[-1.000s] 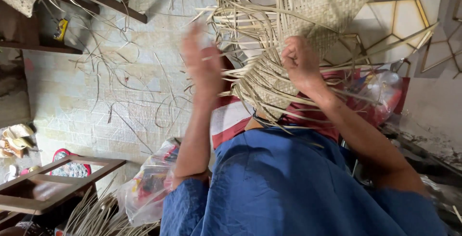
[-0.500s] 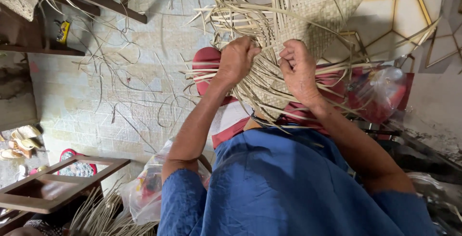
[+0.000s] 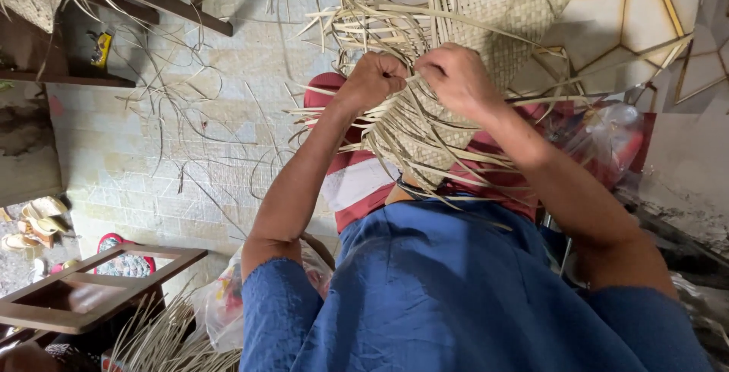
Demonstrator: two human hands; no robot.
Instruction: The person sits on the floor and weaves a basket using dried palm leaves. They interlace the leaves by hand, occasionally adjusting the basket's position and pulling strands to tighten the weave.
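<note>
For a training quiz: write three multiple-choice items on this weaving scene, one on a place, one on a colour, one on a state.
1. Where is the wooden frame?
A. lower left, on the floor
B. on the person's lap
C. hung on the wall

2. What colour are the sleeves?
A. green
B. blue
C. white

3. How are the left hand and right hand?
A. open flat
B. resting on the floor
C. closed on strips of the woven mat

Answers: 1 A, it sits low at the left. 2 B, both are blue. 3 C, both fists grip strips.

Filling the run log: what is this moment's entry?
left hand: fist shut on pale flat straw strips | right hand: gripping same strips | work: pale woven straw mat, half-woven
</note>
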